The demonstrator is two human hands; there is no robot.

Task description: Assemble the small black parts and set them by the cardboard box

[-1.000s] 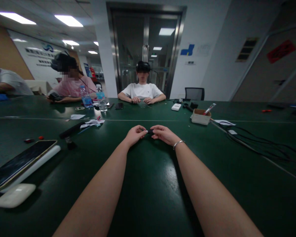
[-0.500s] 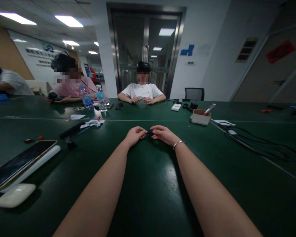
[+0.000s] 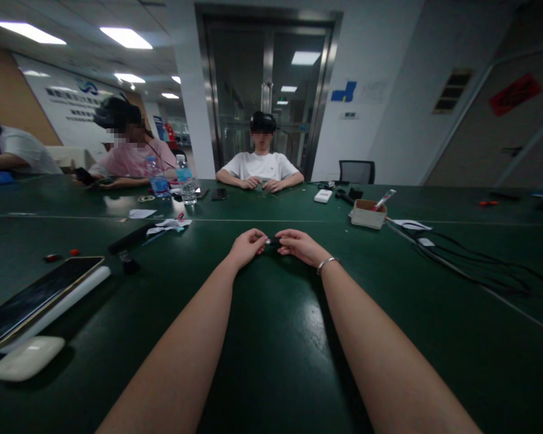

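Both my hands meet over the green table (image 3: 271,337), fingertips pinched toward each other. Between them is a small dark piece (image 3: 275,242) with a silvery end; its exact kind is too small to make out. My right hand (image 3: 298,244), with a silver bangle (image 3: 328,265) at the wrist, grips the black part. The thumb and fingers of my left hand (image 3: 248,247) close on the silvery end, and they cover most of what they hold.
On the left lie a phone (image 3: 40,295) on a white slab, a white rounded case (image 3: 27,358), a black-handled tool (image 3: 133,239) and crumpled tissue (image 3: 168,226). Bottles (image 3: 186,184) stand beyond. To the right are a small box (image 3: 368,216) and black cables (image 3: 475,265). A person (image 3: 262,166) sits opposite.
A little more of the silvery end shows between my fingertips; my arms stay in place. At the far left, a person's dark device has shifted left.
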